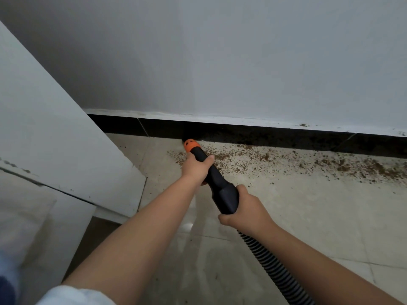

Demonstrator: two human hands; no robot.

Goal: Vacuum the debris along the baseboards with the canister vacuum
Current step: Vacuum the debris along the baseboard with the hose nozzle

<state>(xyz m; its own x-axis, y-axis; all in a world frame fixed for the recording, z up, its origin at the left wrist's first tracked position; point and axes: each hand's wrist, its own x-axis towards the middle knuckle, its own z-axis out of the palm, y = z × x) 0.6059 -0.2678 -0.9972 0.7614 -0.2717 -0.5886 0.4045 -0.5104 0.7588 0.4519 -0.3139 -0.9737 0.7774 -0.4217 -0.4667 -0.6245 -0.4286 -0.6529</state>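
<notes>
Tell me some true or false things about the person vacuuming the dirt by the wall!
1. Both hands hold the vacuum nozzle. True: the left hand grips near the tip and the right hand grips the wider end.
2. The nozzle tip is green. False: the orange tip is what shows.
3. The tip points at the black baseboard. True.
4. All the brown debris is gone. False: crumbs lie along the baseboard to the right of the nozzle.
5. The ribbed hose runs up the wall. False: it trails back over the floor tiles toward the person.
</notes>
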